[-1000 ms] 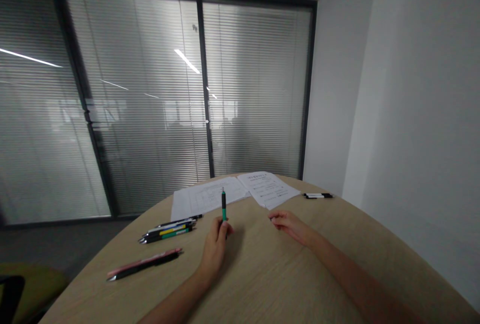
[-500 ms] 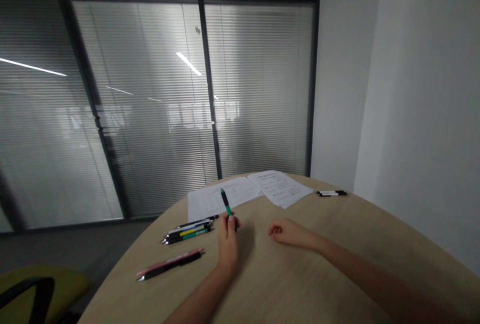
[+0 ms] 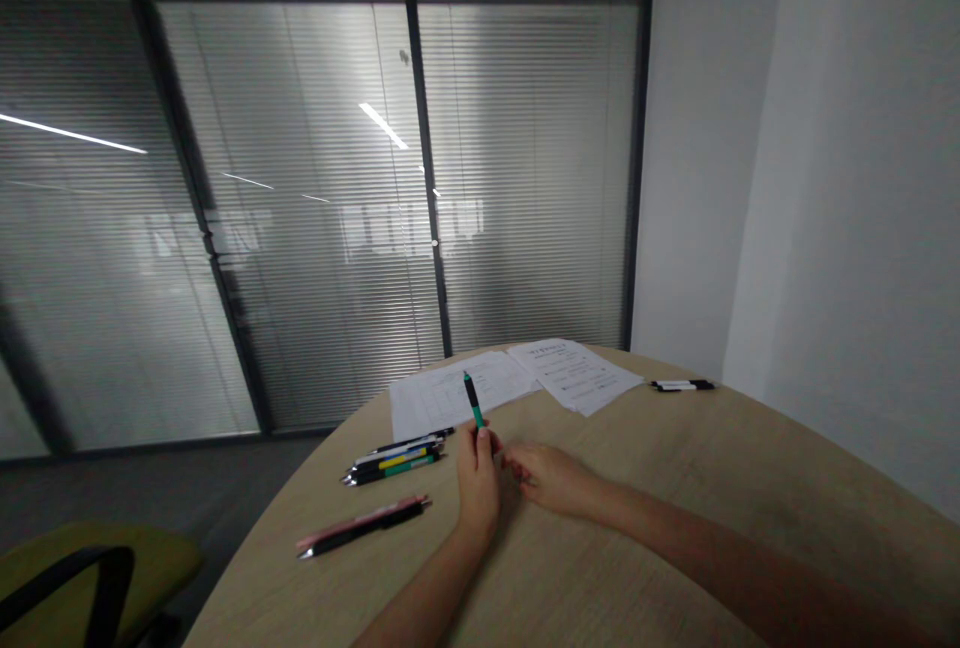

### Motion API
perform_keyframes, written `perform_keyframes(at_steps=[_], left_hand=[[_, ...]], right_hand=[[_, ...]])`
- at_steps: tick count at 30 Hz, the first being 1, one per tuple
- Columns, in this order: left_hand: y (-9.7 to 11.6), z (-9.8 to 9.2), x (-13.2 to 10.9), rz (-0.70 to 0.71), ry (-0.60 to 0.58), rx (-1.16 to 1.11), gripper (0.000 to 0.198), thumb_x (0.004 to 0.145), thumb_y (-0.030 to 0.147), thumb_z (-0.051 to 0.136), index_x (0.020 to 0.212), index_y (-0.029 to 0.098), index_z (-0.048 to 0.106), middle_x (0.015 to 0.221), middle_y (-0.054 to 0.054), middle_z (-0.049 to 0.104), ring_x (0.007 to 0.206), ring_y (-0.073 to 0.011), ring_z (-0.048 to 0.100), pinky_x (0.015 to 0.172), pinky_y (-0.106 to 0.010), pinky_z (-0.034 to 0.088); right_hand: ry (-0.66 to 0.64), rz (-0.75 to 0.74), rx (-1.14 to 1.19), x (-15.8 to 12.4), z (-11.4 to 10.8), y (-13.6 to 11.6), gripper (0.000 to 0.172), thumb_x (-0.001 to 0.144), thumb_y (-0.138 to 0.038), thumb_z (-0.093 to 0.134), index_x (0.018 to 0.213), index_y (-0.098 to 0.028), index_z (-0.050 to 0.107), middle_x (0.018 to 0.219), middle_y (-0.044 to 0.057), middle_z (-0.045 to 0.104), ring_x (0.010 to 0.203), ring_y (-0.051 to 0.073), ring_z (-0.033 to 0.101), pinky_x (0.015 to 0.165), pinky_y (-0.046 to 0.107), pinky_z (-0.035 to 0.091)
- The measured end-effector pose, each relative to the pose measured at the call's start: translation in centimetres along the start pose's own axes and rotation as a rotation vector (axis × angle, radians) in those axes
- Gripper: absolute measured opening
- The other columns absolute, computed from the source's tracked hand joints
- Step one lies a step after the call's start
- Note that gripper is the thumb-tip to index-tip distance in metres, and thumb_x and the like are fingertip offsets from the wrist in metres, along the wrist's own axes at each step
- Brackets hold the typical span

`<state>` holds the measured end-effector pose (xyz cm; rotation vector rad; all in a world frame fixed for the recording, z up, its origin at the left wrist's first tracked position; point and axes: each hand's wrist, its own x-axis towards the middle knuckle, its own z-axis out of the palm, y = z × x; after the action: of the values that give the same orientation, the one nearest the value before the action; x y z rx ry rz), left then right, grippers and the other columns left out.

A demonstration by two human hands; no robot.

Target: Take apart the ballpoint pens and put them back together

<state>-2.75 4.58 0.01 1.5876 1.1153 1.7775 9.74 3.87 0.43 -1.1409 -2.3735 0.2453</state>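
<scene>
My left hand (image 3: pixel 477 473) is closed around a green pen (image 3: pixel 474 402) with a black grip, held upright with its tip pointing up. The pen's lower end is hidden in the hand. Close against it on the right is my right hand (image 3: pixel 551 478), its fingers curled in; whether anything is between them is hidden. Left of my left hand lies a group of several pens, among them a green and black pen (image 3: pixel 397 471). Nearer to me a pink pen (image 3: pixel 360 522) and a black pen (image 3: pixel 365 531) lie side by side.
Printed paper sheets (image 3: pixel 577 376) lie at the far side of the round wooden table (image 3: pixel 600 578). Black and white pens (image 3: pixel 682 385) rest near its right edge. A yellow-green chair (image 3: pixel 161 568) stands at lower left. Behind are glass panels with blinds (image 3: pixel 525 178).
My right hand has moved left, closing the gap to my left hand. The green pen stays in my left hand. The view has shifted slightly.
</scene>
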Motion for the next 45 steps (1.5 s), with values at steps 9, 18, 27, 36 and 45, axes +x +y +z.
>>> perform_keyframes(at_steps=[9,18,27,36,45], left_hand=[[-0.1,0.2,-0.1,-0.033,0.029,-0.039,0.030,0.082,0.045,0.031,0.085,0.019,0.047,0.059,0.005,0.043,0.054,-0.0131,0.046,0.053,-0.024,0.039],[0.5,0.0,-0.4,0.008,-0.027,0.013,0.021,0.080,0.034,0.036,0.084,0.018,0.049,0.060,0.003,0.047,0.058,-0.0150,0.048,0.057,-0.026,0.040],[0.4,0.1,-1.7,0.228,-0.287,0.216,0.020,0.080,0.030,0.039,0.087,0.018,0.053,0.082,-0.005,0.056,0.080,-0.0206,0.052,0.071,-0.033,0.041],[1.0,-0.1,-1.9,0.347,-0.379,0.350,0.019,0.082,0.028,0.036,0.084,0.017,0.051,0.077,-0.006,0.054,0.077,-0.0206,0.050,0.068,-0.034,0.042],[1.0,-0.1,-2.0,0.349,-0.389,0.342,0.019,0.083,0.027,0.035,0.085,0.017,0.051,0.078,-0.006,0.053,0.076,-0.0199,0.050,0.067,-0.033,0.042]], right_hand=[[-0.032,0.007,0.023,0.1,0.7,-0.4,0.049,0.063,-0.007,0.047,0.111,-0.016,0.045,0.094,0.008,0.060,0.083,0.020,0.054,0.070,0.026,0.040],[0.082,-0.003,0.163,-0.5,-1.5,0.9,0.040,0.067,-0.007,0.049,0.105,-0.019,0.054,0.096,0.006,0.058,0.082,0.017,0.053,0.077,0.029,0.041],[0.273,0.107,0.750,-1.1,-5.5,0.3,0.030,0.069,-0.031,0.059,0.097,-0.020,0.057,0.076,0.000,0.055,0.066,0.012,0.049,0.060,0.025,0.041],[0.393,0.164,0.771,-2.1,-6.4,-1.0,0.020,0.065,-0.035,0.062,0.075,-0.018,0.062,0.063,-0.001,0.055,0.058,0.012,0.047,0.054,0.025,0.038],[0.398,0.177,0.759,-2.3,-7.8,-1.6,0.020,0.064,-0.036,0.061,0.073,-0.018,0.061,0.060,-0.001,0.052,0.054,0.011,0.046,0.046,0.022,0.037]])
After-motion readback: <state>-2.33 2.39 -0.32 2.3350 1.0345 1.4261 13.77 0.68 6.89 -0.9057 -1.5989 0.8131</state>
